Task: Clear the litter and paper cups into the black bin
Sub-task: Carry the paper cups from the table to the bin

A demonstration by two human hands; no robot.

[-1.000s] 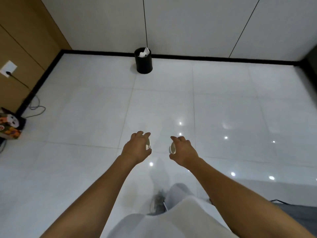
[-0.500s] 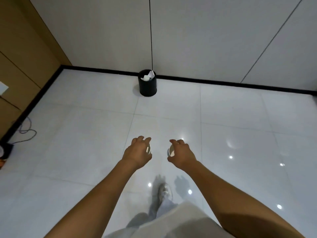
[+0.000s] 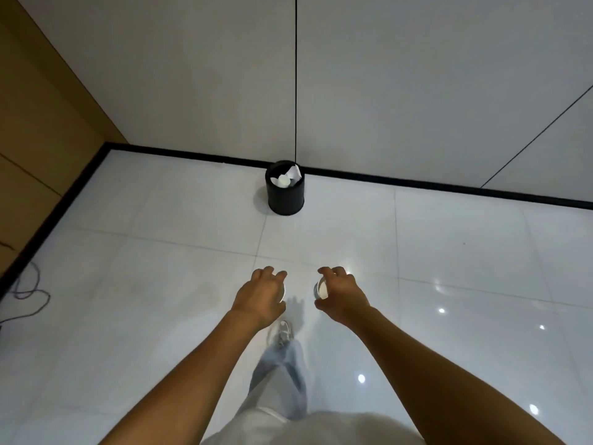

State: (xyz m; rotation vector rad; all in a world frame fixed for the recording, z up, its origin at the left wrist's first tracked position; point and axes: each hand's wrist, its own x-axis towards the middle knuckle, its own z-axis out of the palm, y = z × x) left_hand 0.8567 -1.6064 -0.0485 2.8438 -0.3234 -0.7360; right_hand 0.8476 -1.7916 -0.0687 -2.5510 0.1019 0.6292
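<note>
Step in hand, as judged: carry phase, both hands loaded, bin not yet reached. Far left, at 9 o'clock on the floor [image 3: 128, 252], a loose cable [image 3: 30, 292] lies by the wood-panelled wall [image 3: 38, 107]; not part of the job. Left hand [image 3: 261, 295]: fingers curled round a paper cup [image 3: 282, 292], of which only a sliver of white rim shows past the knuckles, so the grip is pinched closed on it. Right hand [image 3: 341, 295]: fingers curled over a second paper cup [image 3: 322, 289], its open mouth turned inward toward the left hand; grip likewise closed round it. The two hands are held level, near each other but apart. A shoe [image 3: 282, 332] shows just beneath the left hand. The black bin [image 3: 285, 192] stands at 12 o'clock from the hands, well apart from them, against the dark skirting of the white wall [image 3: 417, 91], with white paper and a cup already inside. Next move calls for closing the gap to the bin, bringing each cup above the rim, then releasing.
</note>
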